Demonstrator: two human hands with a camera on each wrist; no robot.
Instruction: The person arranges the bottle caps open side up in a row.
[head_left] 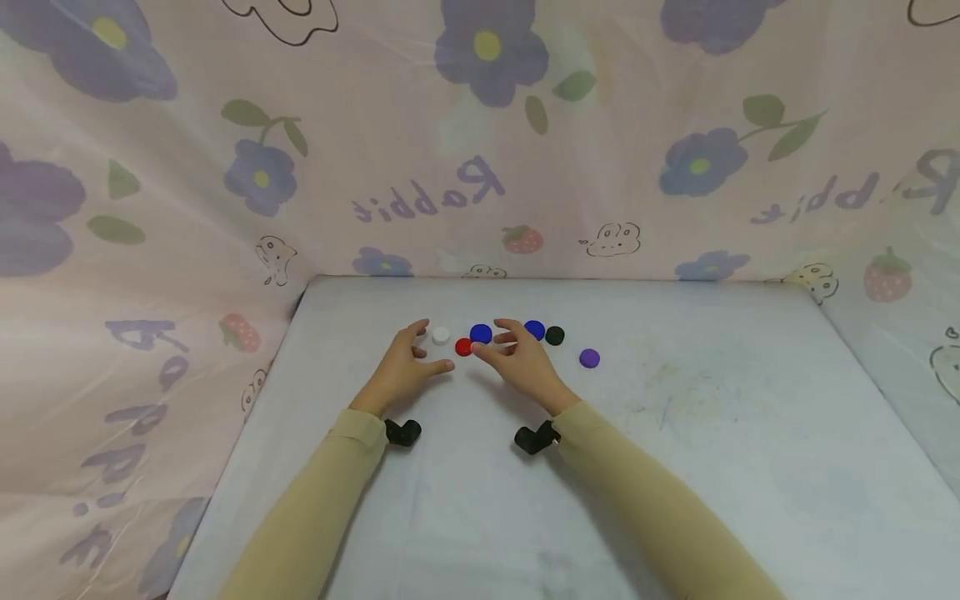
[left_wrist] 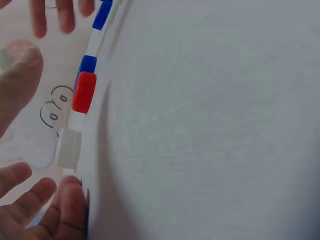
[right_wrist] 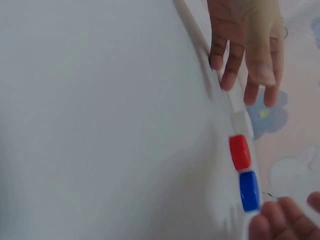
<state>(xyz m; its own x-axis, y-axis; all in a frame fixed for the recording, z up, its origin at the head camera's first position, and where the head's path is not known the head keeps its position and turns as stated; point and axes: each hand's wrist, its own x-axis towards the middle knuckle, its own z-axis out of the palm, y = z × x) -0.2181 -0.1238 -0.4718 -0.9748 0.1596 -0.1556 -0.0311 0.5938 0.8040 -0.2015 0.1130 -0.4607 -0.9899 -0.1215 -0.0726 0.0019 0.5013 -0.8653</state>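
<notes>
While left hand [head_left: 401, 367] and right hand [head_left: 528, 367] flank glossy red round disc [head_left: 462, 347], both empty, likely aligning; next pinch needs closing in.

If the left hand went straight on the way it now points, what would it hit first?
Most likely the white disc, just ahead of the left hand, though the hand's height over the table is hard to judge.
</notes>
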